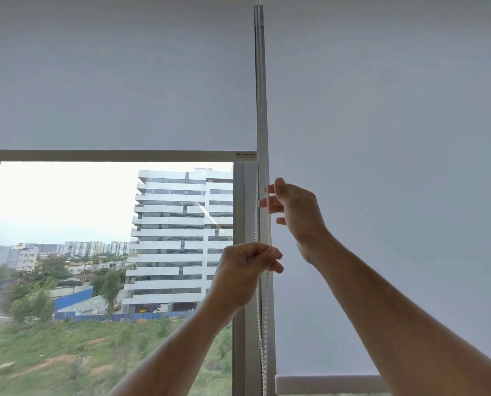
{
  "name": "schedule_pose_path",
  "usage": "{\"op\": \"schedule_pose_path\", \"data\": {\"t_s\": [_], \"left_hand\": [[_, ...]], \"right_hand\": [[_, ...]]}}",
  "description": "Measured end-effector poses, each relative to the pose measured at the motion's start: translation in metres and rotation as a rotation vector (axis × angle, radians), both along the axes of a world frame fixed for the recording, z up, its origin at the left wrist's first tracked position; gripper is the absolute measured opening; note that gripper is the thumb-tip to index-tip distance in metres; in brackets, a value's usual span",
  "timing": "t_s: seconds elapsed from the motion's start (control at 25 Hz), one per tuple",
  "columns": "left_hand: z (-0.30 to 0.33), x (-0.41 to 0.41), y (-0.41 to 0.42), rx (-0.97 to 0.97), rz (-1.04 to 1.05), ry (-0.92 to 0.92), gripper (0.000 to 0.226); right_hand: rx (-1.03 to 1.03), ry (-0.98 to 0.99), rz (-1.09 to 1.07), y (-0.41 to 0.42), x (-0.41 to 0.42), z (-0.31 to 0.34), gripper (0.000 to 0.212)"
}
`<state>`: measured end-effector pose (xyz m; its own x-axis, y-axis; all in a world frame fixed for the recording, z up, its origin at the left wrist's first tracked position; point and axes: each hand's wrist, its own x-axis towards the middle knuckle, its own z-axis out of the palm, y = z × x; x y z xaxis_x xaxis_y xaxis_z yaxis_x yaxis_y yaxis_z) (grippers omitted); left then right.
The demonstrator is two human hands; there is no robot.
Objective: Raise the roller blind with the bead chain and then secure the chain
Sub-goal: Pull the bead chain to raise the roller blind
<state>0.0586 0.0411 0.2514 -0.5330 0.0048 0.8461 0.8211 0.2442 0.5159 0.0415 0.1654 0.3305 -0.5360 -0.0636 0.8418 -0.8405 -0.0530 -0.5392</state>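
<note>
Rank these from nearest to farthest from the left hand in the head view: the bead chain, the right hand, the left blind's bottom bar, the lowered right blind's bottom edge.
1. bead chain: pinched in the left hand itself.
2. right hand: just above and to the right, fingers at the chain.
3. bottom bar of the left blind: higher up, across the window.
4. bottom edge of the right blind: far below, to the right.

Bead chain (257,207) hangs in the narrow gap between window frame (238,201) and right blind (381,167); open room lies only on the near side.
</note>
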Motion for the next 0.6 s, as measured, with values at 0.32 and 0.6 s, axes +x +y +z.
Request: {"op": "schedule_pose_path", "data": {"t_s": [0.32, 0.6], "left_hand": [[-0.032, -0.004, 0.003, -0.125, 0.096, -0.006, 0.016], [-0.041, -0.01, -0.01, -0.1, 0.051, -0.016, 0.064]], "right_hand": [[-0.017, 0.014, -0.013, -0.011, 0.002, 0.006, 0.038], [-0.032, 0.109, -0.003, -0.006, 0.007, -0.021, 0.045]]}}
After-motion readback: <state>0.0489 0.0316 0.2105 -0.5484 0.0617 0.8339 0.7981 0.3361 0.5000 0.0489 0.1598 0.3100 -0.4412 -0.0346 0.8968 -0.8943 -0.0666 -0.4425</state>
